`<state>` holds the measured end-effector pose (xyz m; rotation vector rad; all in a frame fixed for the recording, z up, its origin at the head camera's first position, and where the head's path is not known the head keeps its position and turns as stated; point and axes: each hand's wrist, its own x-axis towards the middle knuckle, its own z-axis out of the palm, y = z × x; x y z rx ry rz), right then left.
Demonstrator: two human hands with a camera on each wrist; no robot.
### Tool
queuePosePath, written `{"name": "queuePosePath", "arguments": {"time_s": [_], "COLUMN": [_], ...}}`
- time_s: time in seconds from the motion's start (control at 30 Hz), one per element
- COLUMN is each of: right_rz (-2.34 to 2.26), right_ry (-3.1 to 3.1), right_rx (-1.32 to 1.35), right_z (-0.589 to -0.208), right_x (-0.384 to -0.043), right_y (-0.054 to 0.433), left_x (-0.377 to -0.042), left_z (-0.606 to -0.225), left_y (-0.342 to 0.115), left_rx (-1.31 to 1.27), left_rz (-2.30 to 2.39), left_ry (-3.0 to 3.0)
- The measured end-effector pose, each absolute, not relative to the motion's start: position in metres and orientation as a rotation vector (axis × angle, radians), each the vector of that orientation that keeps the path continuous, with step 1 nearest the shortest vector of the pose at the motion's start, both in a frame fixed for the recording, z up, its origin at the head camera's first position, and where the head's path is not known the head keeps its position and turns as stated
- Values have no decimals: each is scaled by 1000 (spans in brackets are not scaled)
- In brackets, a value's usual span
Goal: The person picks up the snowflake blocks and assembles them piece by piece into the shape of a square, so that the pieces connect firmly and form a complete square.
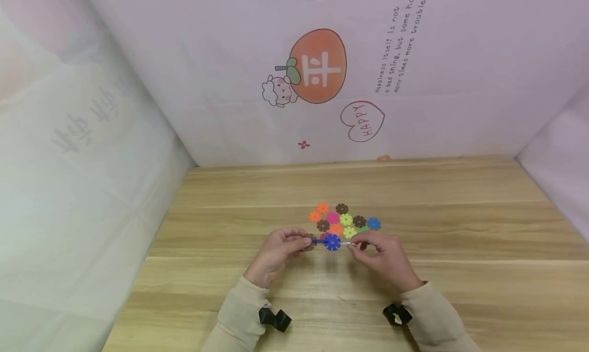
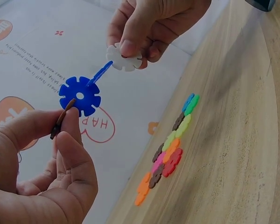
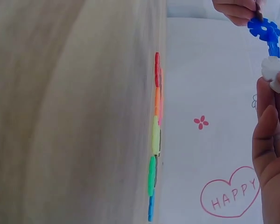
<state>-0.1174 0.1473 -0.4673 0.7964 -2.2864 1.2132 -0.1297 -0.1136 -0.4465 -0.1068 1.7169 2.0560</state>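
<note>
My left hand (image 1: 280, 252) pinches a brown notched snowflake disc (image 2: 60, 121) between thumb and fingers. Slotted onto that disc is a blue snowflake disc (image 2: 72, 95), and a second blue disc (image 2: 100, 73) joins it at a right angle. At the chain's other end, a white snowflake disc (image 2: 123, 59) is in the pinch of my right hand (image 1: 384, 255), its edge at the second blue disc. In the right wrist view the white disc (image 3: 270, 70) meets the blue one from below. Both hands hold the row above the table.
Behind and below the hands, several loose discs lie flat on the wooden table (image 1: 230, 203): orange (image 1: 323, 207), brown (image 1: 342, 209), pink (image 1: 333, 218), yellow-green (image 1: 346, 219), blue (image 1: 374, 223), green and red. A printed cloth (image 1: 230, 86) hangs behind the table.
</note>
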Motion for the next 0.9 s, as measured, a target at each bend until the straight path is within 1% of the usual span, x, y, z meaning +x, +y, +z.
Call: {"name": "queuePosePath", "arguments": {"time_s": [0.13,0.43,0.9], "right_rz": [1180,1156,1157], "right_ry": [-2214,-2246,-2225], "right_rx": [865,842,890], "right_z": [-467,-465,-461], "right_x": [-119,-118,-117], "right_y": [146,146,143], "left_x": [-130,-130,-128], "left_z": [-447,-446,-445], "left_y": [-114,-114,-113], "left_rx": [-99,-91,-63], "left_rz": [2057,2046,2036], "left_ry": [1715,1723,1723]}}
